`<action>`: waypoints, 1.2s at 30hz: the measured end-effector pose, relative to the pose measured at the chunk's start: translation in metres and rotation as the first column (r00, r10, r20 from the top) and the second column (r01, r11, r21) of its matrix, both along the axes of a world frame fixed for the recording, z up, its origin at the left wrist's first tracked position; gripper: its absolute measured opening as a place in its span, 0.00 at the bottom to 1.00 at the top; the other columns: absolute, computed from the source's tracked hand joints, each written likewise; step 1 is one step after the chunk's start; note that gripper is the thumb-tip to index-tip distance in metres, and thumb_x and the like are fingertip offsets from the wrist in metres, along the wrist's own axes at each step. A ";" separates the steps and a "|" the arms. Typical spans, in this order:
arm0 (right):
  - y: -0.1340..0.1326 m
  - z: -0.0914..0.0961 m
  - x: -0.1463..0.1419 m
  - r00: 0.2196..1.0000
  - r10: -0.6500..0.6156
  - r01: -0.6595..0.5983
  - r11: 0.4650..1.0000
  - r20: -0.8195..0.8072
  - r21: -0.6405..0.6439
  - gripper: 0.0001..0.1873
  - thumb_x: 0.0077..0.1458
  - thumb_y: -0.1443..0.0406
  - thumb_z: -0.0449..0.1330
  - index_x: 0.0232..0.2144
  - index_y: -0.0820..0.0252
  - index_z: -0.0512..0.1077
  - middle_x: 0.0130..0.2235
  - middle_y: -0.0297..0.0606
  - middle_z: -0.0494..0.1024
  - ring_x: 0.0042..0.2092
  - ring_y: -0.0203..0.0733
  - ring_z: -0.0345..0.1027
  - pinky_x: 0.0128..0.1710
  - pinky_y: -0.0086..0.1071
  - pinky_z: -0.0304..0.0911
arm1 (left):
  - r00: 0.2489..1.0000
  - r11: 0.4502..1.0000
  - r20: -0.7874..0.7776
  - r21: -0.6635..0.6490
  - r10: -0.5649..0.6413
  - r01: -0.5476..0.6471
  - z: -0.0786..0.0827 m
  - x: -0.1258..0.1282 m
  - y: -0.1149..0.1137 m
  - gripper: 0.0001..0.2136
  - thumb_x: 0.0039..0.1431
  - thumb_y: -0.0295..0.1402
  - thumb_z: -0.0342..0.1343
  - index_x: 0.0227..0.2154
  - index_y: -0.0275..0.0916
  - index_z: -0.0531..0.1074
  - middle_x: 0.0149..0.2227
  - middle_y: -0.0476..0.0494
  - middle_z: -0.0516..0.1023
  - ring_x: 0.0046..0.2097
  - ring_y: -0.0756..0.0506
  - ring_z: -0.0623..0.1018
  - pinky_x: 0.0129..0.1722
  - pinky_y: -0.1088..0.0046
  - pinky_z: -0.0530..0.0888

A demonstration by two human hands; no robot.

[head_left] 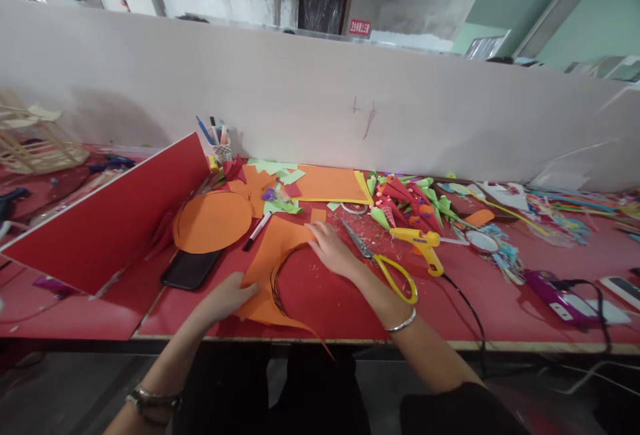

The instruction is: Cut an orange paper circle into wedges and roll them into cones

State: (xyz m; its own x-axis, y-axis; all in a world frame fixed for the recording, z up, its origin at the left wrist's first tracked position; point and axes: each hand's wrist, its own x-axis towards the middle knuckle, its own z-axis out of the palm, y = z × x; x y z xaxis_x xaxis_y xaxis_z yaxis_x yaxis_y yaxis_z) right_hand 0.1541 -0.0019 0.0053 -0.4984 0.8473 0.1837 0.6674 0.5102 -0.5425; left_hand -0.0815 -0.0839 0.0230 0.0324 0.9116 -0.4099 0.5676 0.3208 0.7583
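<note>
A sheet of orange paper [263, 258] with a large curved piece cut out of its right side lies in front of me, and dark lines run along the curve. My left hand [227, 298] is closed on the sheet's left edge, thumb on top. At the far right end of the sheet, my right hand [333, 248] holds its narrow tip between fingers and thumb; the fingertips are partly hidden. A thin orange strip hangs over the table's front edge. Right of my right hand lie yellow-handled scissors [395, 277]. A marker [257, 230] rests just beyond the sheet.
An orange paper disc [214, 222] overlaps a black phone [191, 270]. At left leans a red board [120, 212]. A yellow glue gun [420, 245], its cord trailing off the front edge, lies right, near red and green paper cones [400, 195]. A pen cup [223, 150] stands behind.
</note>
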 end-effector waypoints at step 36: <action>0.034 0.036 0.027 0.900 -0.042 -0.098 0.951 -0.434 -0.294 0.10 0.51 0.61 0.52 0.34 0.61 0.67 0.26 0.29 0.65 0.24 0.30 0.55 0.23 0.25 0.51 | 0.963 0.989 0.259 -0.143 0.080 -0.043 0.008 -0.012 -0.014 0.19 0.39 0.49 0.60 0.23 0.35 0.70 0.23 0.48 0.76 0.25 0.47 0.73 0.23 0.76 0.66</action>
State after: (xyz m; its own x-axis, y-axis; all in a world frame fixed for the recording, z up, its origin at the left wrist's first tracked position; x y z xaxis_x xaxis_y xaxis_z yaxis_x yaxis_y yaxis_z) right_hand 0.1815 0.0324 0.0418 -0.4532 0.8828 0.1240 0.3199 0.2909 -0.9017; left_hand -0.0936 -0.0976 0.0309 0.1014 0.8523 -0.5131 0.3296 0.4579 0.8257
